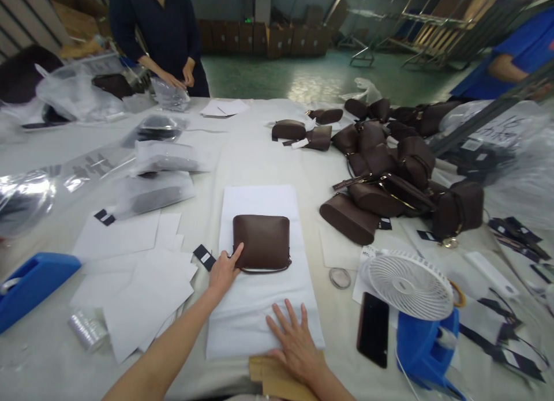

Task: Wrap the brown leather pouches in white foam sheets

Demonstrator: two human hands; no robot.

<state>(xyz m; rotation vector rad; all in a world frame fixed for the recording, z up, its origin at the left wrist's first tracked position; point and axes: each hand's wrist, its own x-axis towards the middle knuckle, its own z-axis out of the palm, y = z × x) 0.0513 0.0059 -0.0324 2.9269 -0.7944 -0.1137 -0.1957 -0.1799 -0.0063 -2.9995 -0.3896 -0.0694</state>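
Note:
A dark brown bag (262,241) lies flat on a stack of white paper (259,200), its strap along the lower edge. My left hand (224,272) touches the bag's lower left corner, index finger on top and the other fingers bent at its edge; a small black tag (204,257) lies just left of it. Lower down, my right hand (295,337) is spread flat on the paper, holding nothing. Brown paper (277,378) shows under its wrist.
Many brown bags (376,158) are heaped at the right. A white fan (409,283) and a phone (373,330) sit nearer. Loose white sheets (138,291) and a blue tool (38,285) lie left. A person (160,37) handles plastic across the table.

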